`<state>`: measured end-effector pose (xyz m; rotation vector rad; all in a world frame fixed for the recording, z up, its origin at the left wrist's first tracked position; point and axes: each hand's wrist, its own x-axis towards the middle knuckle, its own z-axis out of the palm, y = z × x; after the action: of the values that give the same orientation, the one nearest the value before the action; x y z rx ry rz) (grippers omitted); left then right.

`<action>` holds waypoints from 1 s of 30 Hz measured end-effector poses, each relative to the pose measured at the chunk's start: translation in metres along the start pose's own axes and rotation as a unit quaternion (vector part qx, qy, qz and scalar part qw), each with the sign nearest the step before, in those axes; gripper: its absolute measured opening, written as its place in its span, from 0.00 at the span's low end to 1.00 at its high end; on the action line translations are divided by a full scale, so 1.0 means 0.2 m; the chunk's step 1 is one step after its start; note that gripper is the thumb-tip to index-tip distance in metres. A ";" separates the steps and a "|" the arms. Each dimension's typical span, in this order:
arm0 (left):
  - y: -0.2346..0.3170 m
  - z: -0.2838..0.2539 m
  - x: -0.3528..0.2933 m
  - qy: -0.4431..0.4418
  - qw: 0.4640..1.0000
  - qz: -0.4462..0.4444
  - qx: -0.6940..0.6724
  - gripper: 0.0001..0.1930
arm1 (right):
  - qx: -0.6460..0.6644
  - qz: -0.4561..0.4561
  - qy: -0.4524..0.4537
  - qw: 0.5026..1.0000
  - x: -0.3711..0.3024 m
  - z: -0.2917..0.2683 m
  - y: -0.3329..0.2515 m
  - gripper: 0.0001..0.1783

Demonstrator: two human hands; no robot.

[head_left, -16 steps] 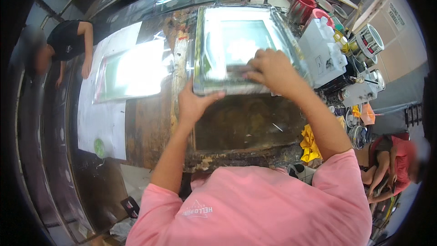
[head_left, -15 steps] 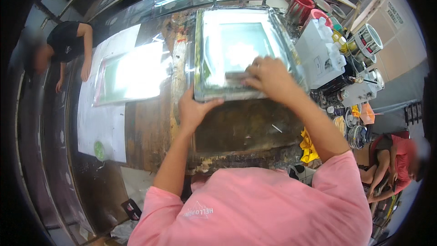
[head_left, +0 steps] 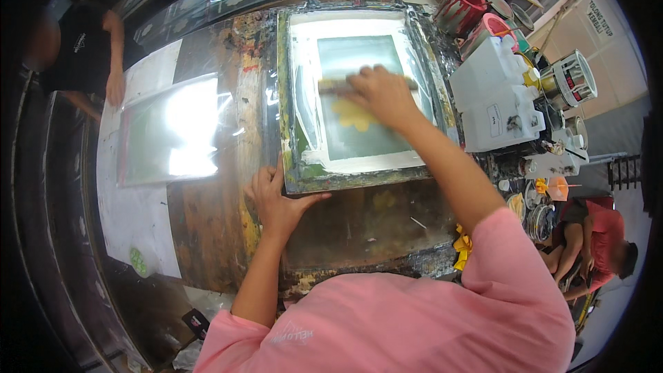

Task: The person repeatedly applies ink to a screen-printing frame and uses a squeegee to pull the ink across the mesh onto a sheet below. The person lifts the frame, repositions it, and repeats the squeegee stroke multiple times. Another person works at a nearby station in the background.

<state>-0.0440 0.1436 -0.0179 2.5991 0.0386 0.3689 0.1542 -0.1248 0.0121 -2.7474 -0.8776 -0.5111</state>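
Note:
A screen printing frame with stained edges lies on the worktable in front of me. Its pale mesh has a white border and a grey-green middle where a yellow flower shape shows. My right hand is closed around a squeegee, which lies crosswise on the mesh just beyond the flower. At the frame's near left corner rests my left hand, thumb stretched along the front edge and fingers spread by the left side. It braces the corner without wrapping round it.
Left of the frame, a glossy clear sheet lies over white paper. A co-worker's hand rests beside it. White jugs and paint cans crowd the right side. A yellow cloth hangs at the table edge.
My right hand has pushed the squeegee away from me, from the near part of the mesh to its middle. The yellow flower now shows. My left hand stays at the corner.

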 end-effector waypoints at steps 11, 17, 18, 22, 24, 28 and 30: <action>0.00 0.00 -0.01 0.042 0.997 0.054 -0.046 0.65 | 0.008 -0.035 -0.031 0.999 0.60 0.05 0.41 0.23; -0.01 0.02 -0.02 0.052 0.995 0.066 -0.054 0.63 | -0.030 -0.005 -0.044 0.999 0.18 0.01 0.14 0.21; -0.01 0.02 -0.02 0.051 0.995 0.064 -0.053 0.63 | -0.030 -0.019 -0.030 0.999 0.08 -0.06 0.06 0.21; -0.02 0.02 -0.03 0.013 0.997 0.004 -0.075 0.59 | -0.002 0.009 -0.142 0.990 -0.31 -0.37 -0.27 0.23; 0.00 0.01 -0.03 0.040 0.997 0.032 -0.059 0.59 | 0.009 0.017 -0.163 0.986 -0.38 -0.48 -0.36 0.24; 0.13 -0.06 0.02 0.071 0.984 -0.001 -0.164 0.54 | 0.035 -0.007 -0.091 0.995 -0.33 -0.67 -0.39 0.23; 0.23 -0.12 0.09 0.097 0.926 -0.022 -0.364 0.51 | 0.007 -0.026 -0.040 0.999 -0.28 -0.78 -0.40 0.21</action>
<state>-0.0343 0.1169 0.0295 1.8182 0.0219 0.5092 0.0230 -0.1368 0.1413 -2.7558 -0.9690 -0.4055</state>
